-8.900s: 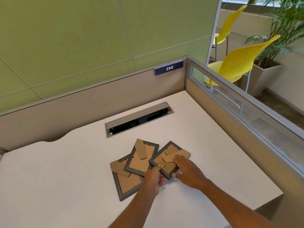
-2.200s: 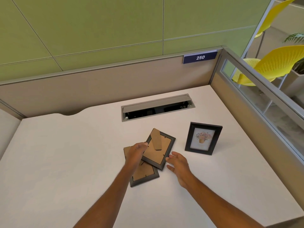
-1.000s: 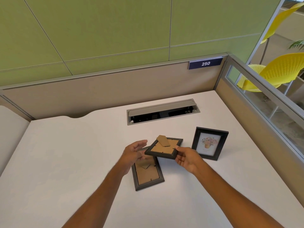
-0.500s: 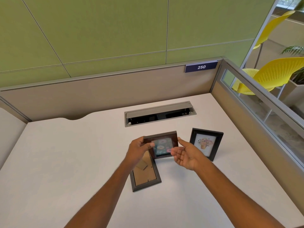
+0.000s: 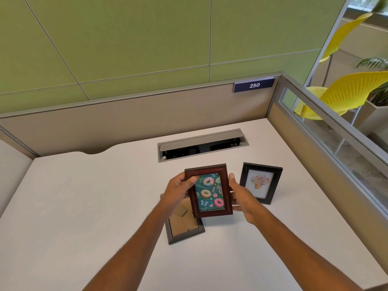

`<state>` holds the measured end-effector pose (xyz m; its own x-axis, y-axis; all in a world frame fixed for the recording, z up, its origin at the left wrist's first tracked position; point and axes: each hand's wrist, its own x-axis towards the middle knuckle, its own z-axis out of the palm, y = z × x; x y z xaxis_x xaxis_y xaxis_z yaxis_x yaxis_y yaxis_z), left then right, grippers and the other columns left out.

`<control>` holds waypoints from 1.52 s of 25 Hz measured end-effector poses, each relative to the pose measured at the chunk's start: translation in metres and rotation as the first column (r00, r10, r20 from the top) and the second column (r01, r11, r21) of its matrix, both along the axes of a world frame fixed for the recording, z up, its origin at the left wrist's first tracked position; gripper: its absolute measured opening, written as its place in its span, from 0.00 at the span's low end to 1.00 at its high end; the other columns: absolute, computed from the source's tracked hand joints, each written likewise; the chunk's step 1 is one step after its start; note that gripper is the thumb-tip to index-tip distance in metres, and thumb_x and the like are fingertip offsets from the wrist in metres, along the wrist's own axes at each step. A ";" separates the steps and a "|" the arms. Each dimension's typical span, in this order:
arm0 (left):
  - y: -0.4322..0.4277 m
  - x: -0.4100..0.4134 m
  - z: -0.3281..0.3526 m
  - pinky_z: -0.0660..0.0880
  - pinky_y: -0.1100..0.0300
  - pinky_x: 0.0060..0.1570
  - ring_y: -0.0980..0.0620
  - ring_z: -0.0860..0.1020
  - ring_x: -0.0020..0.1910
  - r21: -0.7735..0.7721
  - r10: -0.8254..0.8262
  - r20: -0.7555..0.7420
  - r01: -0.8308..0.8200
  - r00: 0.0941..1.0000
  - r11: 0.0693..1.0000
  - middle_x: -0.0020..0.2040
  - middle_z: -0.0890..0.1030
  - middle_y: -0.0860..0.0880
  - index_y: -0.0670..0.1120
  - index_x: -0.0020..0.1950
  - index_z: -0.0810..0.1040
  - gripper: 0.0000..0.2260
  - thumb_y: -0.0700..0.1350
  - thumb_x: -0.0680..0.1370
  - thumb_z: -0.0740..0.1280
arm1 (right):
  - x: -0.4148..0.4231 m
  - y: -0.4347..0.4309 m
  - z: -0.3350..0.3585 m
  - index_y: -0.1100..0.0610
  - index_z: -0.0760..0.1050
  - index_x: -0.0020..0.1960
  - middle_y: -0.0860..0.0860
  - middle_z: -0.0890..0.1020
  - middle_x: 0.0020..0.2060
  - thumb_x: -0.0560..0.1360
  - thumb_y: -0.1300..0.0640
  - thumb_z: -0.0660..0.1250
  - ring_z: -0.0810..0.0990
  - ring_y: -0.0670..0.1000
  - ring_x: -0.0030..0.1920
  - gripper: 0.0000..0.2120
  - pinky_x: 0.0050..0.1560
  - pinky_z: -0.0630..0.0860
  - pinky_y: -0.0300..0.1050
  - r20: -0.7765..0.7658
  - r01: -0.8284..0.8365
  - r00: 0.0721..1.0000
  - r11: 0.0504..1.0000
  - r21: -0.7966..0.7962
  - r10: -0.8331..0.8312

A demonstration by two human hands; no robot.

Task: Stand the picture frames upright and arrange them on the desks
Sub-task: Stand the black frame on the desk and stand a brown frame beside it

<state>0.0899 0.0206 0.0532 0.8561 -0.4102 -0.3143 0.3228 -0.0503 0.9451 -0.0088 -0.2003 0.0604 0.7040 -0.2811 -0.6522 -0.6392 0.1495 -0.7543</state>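
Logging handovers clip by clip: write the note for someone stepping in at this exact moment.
Left hand and right hand grip the sides of the doughnut-print frame, held above the desk with its picture facing the camera.
Done: the flower-print frame stands upright to the right.
Left: stand the held frame on the desk, then raise the grey frame, lying face down under the hands.
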 end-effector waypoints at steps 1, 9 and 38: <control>-0.001 -0.001 -0.001 0.86 0.60 0.47 0.53 0.90 0.56 -0.009 -0.013 -0.003 0.013 1.000 1.000 0.58 0.91 0.51 0.51 0.66 0.83 0.10 0.49 0.85 0.71 | -0.001 0.000 -0.001 0.46 0.82 0.56 0.49 0.89 0.50 0.80 0.25 0.52 0.88 0.50 0.51 0.30 0.50 0.81 0.49 0.005 0.011 1.000 1.000 0.018 -0.011; -0.002 -0.006 -0.007 0.86 0.58 0.52 0.50 0.88 0.61 -0.048 -0.106 -0.006 0.106 0.994 0.993 0.61 0.90 0.48 0.49 0.69 0.83 0.13 0.47 0.85 0.72 | -0.005 -0.006 -0.015 0.49 0.85 0.62 0.53 0.91 0.54 0.81 0.27 0.55 0.89 0.57 0.58 0.32 0.67 0.81 0.62 0.056 0.118 0.990 0.984 0.133 -0.126; -0.042 0.055 -0.027 0.84 0.55 0.57 0.48 0.87 0.61 0.065 -0.060 0.011 0.059 0.998 0.996 0.58 0.91 0.47 0.47 0.64 0.85 0.09 0.43 0.86 0.71 | 0.039 -0.010 -0.056 0.37 0.80 0.62 0.45 0.89 0.58 0.80 0.26 0.51 0.85 0.52 0.64 0.25 0.74 0.75 0.56 0.213 0.184 0.949 0.956 0.229 -0.234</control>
